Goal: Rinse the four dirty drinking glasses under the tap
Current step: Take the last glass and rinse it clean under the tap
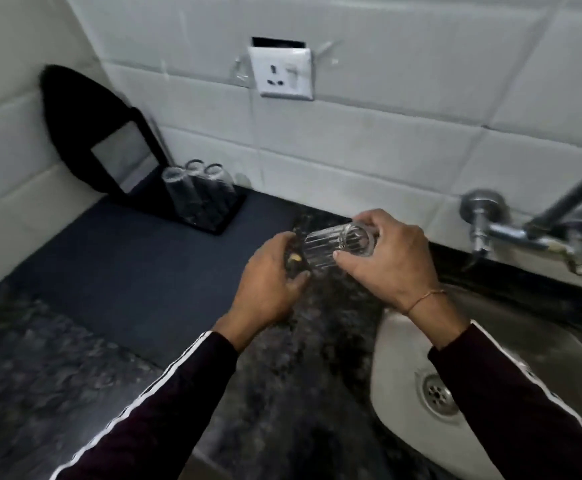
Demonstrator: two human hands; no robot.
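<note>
Four ribbed drinking glasses are in view. One glass [338,245] lies on its side in the air above the table [75,341], near the table's right part where the sink [559,341] is let in. The right hand [386,261] grips it by the end that points right, fingers curled over the top and the thumb underneath. The left hand [269,275] is at the glass's other end, fingers bent; its thumb lies close under the glass, though blur makes it hard to tell whether it truly grips or only touches (the fingertips are hidden behind the hand).

Three more glasses [198,192] stand close together on a black tray [225,221] at the back edge of the table, toward its left corner. Behind them a dark round pan [71,133] leans against the tiled wall, with a small dark board bearing a pale panel [123,157] propped in front of it.

A dark blue mat [127,271] covers the middle of the speckled stone table, and the tray rests on its far end. At the right, the steel sink shows its drain [436,393] near the front. The tap [525,233] is fixed to the wall above the sink's back edge, with a dark hose [577,192] rising from it; no water can be seen running. A white socket plate [281,72] sits on the wall higher up. Both sleeves [165,410] are dark maroon with a white stripe, and a thin thread band [424,296] circles the right wrist.
</note>
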